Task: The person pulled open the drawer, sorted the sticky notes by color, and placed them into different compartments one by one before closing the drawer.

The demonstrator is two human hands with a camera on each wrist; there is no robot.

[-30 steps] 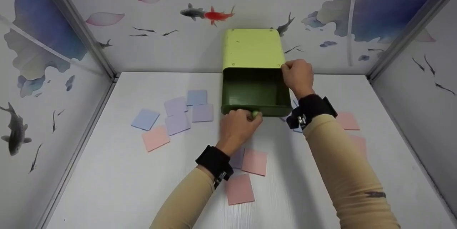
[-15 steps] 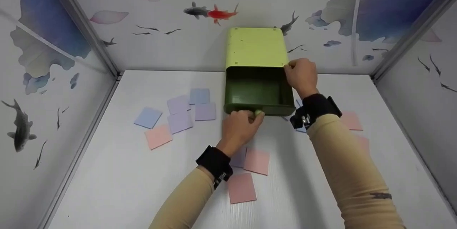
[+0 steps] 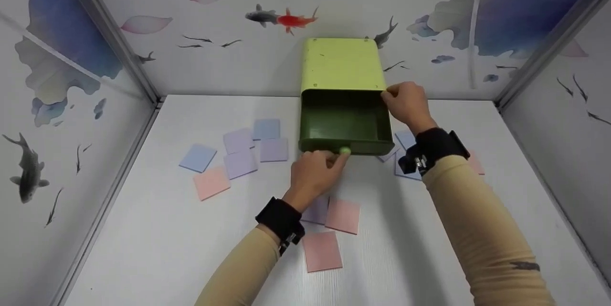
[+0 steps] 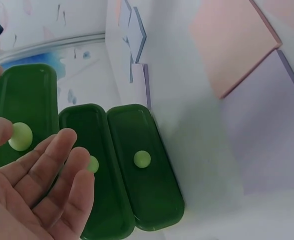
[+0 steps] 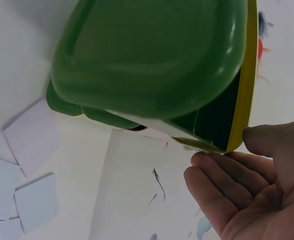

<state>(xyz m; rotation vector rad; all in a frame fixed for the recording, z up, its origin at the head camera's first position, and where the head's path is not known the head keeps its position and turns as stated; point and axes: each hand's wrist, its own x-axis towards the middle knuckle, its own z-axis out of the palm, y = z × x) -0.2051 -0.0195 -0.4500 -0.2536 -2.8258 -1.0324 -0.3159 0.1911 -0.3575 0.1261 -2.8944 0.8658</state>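
Observation:
A lime-green cabinet (image 3: 341, 65) stands against the back wall, its dark green top drawer (image 3: 343, 127) pulled out with a bare inside. In the left wrist view, two lower drawers (image 4: 147, 192) sit pushed in, each with a round knob. My left hand (image 3: 312, 174) is at the drawer front; its thumb meets the pale green knob (image 4: 20, 136), while the other fingers lie loosely spread beside it. My right hand (image 3: 410, 105) is at the cabinet's right front edge (image 5: 244, 107). Its thumb touches that edge, with the fingers extended along the side.
Thin square tiles lie on the white table (image 3: 143, 248): blue (image 3: 198, 157), lilac (image 3: 240, 163) and pink (image 3: 212, 183) ones at left, pink ones (image 3: 322, 251) in front, and blue ones (image 3: 405, 140) partly behind the right wrist. Printed white walls surround the table.
My left hand has shifted slightly left and nearer, loosening round the knob. The right hand has slid a little right and down. The drawer stays pulled out.

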